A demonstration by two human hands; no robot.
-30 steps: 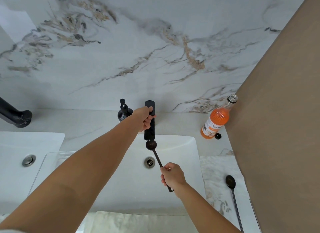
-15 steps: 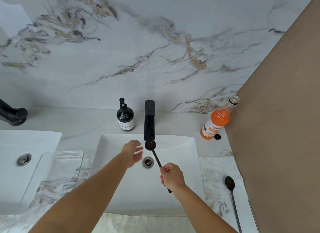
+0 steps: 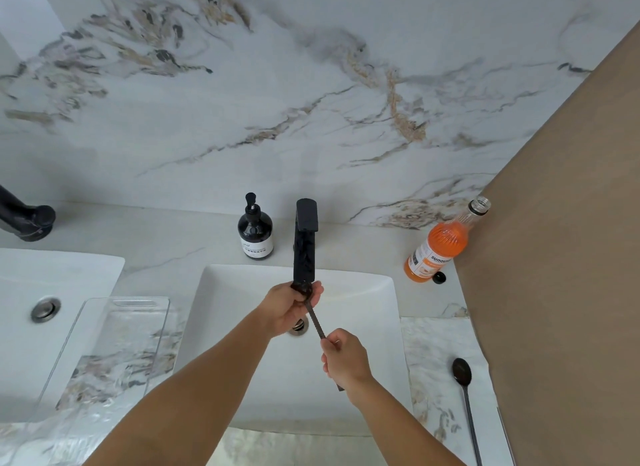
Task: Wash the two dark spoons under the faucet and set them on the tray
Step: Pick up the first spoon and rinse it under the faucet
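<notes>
My right hand (image 3: 344,356) grips the handle of a dark spoon (image 3: 316,321), holding it slanted over the white sink (image 3: 377,292). The spoon's bowl sits just under the spout of the black faucet (image 3: 305,243). My left hand (image 3: 292,306) is wrapped around that bowl, fingers curled on it. A second dark spoon (image 3: 464,389) lies on the counter to the right of the sink, bowl pointing away from me. A clear tray (image 3: 104,347) rests on the counter to the left of the sink, with nothing on it.
A black soap pump bottle (image 3: 255,231) stands left of the faucet. An open orange drink bottle (image 3: 440,245) with its black cap (image 3: 439,277) stands at the back right, by a tan wall. A second sink (image 3: 45,308) and faucet (image 3: 24,217) are at the far left.
My left hand came off the faucet's top, dropped into the sink and closed around the spoon's bowl. My right hand kept the spoon under the spout.
</notes>
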